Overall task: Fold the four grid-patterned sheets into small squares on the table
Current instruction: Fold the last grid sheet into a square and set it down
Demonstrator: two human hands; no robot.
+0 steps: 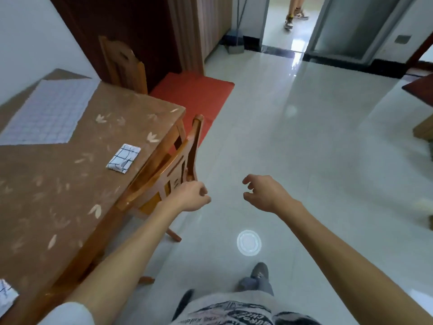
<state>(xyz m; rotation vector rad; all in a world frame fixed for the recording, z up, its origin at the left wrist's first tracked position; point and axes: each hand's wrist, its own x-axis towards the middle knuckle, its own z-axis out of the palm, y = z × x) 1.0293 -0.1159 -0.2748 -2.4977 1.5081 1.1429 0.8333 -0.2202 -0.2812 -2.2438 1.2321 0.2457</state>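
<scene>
A brown table (58, 184) with a leaf pattern fills the left of the head view. One grid-patterned sheet (123, 159) lies folded small near the table's right edge. A larger grid-patterned sheet (50, 112) lies spread flat at the far left. Part of another folded sheet (5, 295) shows at the lower left edge. My left hand (191, 195) hangs over the floor beside a chair back, fingers curled in and holding nothing. My right hand (264, 191) is further right over the floor, fingers loosely apart and empty.
A wooden chair (173, 165) is pushed against the table's right side; a second chair (124, 64) stands at the far end. A red mat (194, 92) lies on the tiled floor. Another person's legs (294, 12) show in the far doorway.
</scene>
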